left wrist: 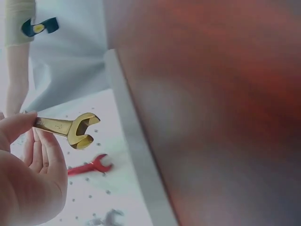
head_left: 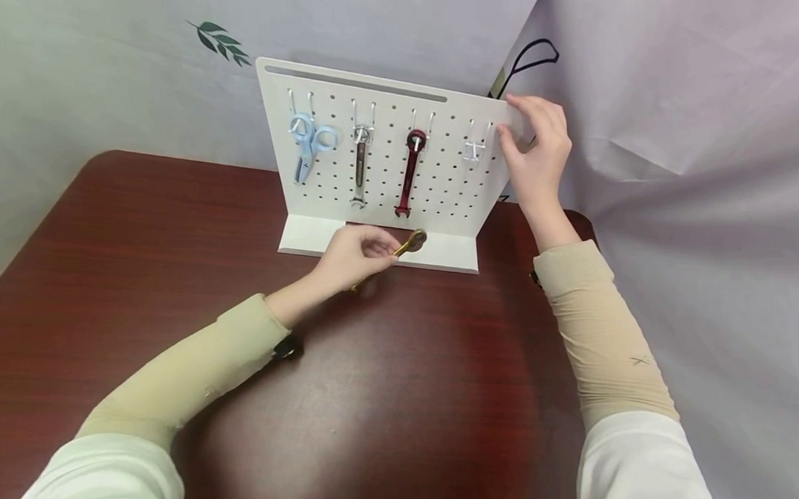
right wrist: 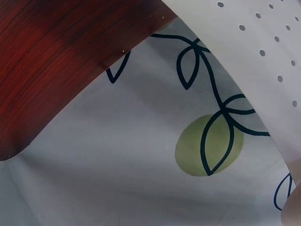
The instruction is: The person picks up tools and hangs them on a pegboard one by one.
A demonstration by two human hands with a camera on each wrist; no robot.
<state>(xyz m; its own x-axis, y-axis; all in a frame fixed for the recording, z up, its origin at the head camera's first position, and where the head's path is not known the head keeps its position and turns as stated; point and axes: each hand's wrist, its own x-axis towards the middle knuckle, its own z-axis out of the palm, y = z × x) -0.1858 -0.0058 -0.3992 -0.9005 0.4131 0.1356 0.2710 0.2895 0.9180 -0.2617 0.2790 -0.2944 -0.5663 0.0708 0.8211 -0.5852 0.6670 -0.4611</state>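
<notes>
My left hand [head_left: 352,258] pinches a gold-coloured combination wrench [left wrist: 82,131] between thumb and fingers, just in front of the white pegboard [head_left: 472,110]. In the left wrist view its open-ended jaw points away from the hand. At the board's upper right corner my right hand [head_left: 541,148] grips the edge, thumb on the front face and fingers at the top. Beside that thumb is a bare clear hook [head_left: 474,150]. Other hooks hold light blue scissors [head_left: 305,147], a silver wrench [head_left: 360,166] and a red wrench [head_left: 410,174].
The pegboard stands on a white base [head_left: 306,234] toward the back of a dark red wooden table [head_left: 171,269]. Pale curtain-like cloth [head_left: 679,142] with leaf prints hangs behind and to the right. A black loop [head_left: 535,54] shows above the board's right corner.
</notes>
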